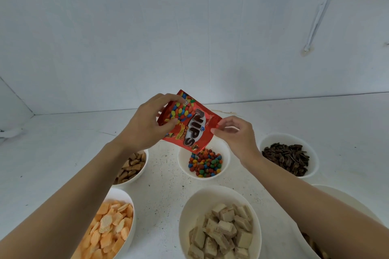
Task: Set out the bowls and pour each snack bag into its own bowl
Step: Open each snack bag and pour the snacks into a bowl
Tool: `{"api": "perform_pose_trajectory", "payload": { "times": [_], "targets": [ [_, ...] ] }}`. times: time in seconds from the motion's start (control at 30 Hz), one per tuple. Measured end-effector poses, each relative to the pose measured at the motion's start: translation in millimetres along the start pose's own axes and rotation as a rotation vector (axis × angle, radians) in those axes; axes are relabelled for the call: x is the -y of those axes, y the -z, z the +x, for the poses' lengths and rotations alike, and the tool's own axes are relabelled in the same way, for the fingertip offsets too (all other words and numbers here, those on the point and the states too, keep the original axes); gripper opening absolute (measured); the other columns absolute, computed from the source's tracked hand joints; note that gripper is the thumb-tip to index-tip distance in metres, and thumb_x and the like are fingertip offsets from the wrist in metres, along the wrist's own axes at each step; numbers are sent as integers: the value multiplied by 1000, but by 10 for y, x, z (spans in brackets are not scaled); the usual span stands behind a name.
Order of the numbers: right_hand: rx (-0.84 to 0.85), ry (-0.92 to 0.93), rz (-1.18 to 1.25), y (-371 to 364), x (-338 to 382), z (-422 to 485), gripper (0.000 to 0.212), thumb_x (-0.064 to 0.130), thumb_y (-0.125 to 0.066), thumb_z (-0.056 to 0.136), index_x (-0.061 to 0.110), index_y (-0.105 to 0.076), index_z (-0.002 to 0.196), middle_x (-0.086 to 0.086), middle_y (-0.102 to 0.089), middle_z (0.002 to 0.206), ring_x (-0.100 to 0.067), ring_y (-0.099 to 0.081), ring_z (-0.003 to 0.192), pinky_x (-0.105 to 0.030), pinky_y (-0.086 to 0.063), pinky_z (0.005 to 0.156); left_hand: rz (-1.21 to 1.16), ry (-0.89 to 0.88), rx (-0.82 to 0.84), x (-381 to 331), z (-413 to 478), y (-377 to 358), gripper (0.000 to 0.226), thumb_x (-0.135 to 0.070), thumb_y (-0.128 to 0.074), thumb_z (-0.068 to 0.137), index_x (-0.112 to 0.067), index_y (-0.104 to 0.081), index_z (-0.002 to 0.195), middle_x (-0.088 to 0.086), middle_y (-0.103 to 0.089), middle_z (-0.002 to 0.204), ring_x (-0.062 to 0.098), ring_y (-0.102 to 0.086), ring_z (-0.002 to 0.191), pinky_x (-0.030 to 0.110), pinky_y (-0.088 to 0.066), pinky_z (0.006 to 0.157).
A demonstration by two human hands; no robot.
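Left grip (147,125) and right grip (236,135) grasp one Nips bag (190,127) (tilted) above candy bowl (182,164), one of six.

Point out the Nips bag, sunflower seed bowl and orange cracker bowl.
Red foil Nips bag (192,128), head view, on the logo.
White bowl of dark sunflower seeds (273,139), head view, far inner wall.
White bowl of orange crackers (117,194), head view, bare inner wall.

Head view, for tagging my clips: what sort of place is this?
Likely a plain home counter: a speckled white worktop runs into bare white walls, and a round white bowl of coloured candies stands on it among other snack bowls.
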State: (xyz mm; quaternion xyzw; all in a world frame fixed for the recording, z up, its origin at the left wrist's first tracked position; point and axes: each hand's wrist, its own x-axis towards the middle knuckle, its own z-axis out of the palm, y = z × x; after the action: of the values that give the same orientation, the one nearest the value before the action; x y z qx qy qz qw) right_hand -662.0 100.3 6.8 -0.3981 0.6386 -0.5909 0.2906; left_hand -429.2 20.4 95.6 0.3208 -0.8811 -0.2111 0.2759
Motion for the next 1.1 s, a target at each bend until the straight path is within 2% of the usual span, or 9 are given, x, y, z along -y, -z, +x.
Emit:
{"api": "perform_pose_trajectory", "payload": {
  "times": [0.1, 0.23, 0.33, 0.43, 0.53, 0.67, 0.87, 1.0, 1.1],
  "targets": [
    [63, -87, 16, -22, -24, -17, 23, 19, -88, 74, 14, -72, 90, 2, -74, 90, -18, -71, 91, -46, -58, 91, 19, 52, 67, 3, -19, -59, 36, -21, -65, 96, -39, -51, 124, -9, -54, 130, 14, -59, 110, 12, -52, 72],
    [20, -74, 102, -42, 63, -1, 26, 17, -86, 77, 13, -68, 96, 2, -73, 95, -15, -70, 94, -40, -57, 90, -56, 112, -49, 48, -20, -31, 36, -20, -68, 94, -41, -55, 120, -13, -54, 125, 13, -65, 101, 12, -55, 60],
    [49, -104, 103, -70, 91, -1, 37, 16, -85, 78, 16, -61, 106, -3, -72, 97, -20, -70, 96, -39, -59, 85, -77, 147, -71, 58, -41, -13, 34, -21, -70, 93, -40, -57, 119, -11, -55, 123, 12, -65, 99, 20, -59, 63],
    [113, -236, 125, -47, 45, -1, 47, 21, -83, 81, 22, -52, 117, -8, -68, 105, -23, -65, 105, -45, -56, 91, -155, 215, -84, 87, -130, -90, 34, -20, -73, 91, -34, -59, 118, -7, -58, 122, 17, -66, 100, 35, -64, 70],
    [199, -265, 113, -25, 46, -13, 36, 26, -77, 87, 20, -56, 115, -10, -69, 110, -25, -65, 109, -48, -54, 96, -322, 342, -110, 132, -211, -163, 34, -15, -74, 89, -29, -58, 115, -6, -60, 118, 21, -70, 98, 31, -64, 67],
    [203, -207, 130, -38, 157, -12, 22, 25, -71, 92, 19, -58, 108, -10, -68, 113, -28, -68, 106, -47, -58, 91, -533, 506, -89, 188, -328, -271, 38, -7, -75, 87, -27, -53, 112, 1, -59, 118, 23, -70, 95, 29, -63, 63],
    [111, -19, 33, -37, 459, -59, 14, 22, -66, 96, 22, -57, 108, -3, -65, 110, -19, -70, 93, -29, -61, 61, -538, 544, -33, 194, -358, -357, 47, -14, -76, 87, -37, -45, 114, -1, -56, 119, 25, -68, 100, 36, -64, 74],
    [98, 121, -35, -10, 645, -88, 8, 22, -67, 95, 24, -61, 100, 2, -67, 105, -18, -70, 92, -37, -63, 70, -524, 584, 44, 159, -281, -236, 36, -33, -69, 91, -31, -49, 121, 1, -61, 119, 20, -65, 102, 20, -55, 65],
    [97, 276, -118, 58, 732, -90, 9, 13, -68, 93, 21, -66, 92, 10, -69, 93, -11, -68, 91, -29, -59, 76, -338, 553, 81, 159, -186, -175, 24, -41, -64, 93, -27, -58, 111, 1, -63, 119, 16, -62, 104, 23, -49, 67]
  ]
}}
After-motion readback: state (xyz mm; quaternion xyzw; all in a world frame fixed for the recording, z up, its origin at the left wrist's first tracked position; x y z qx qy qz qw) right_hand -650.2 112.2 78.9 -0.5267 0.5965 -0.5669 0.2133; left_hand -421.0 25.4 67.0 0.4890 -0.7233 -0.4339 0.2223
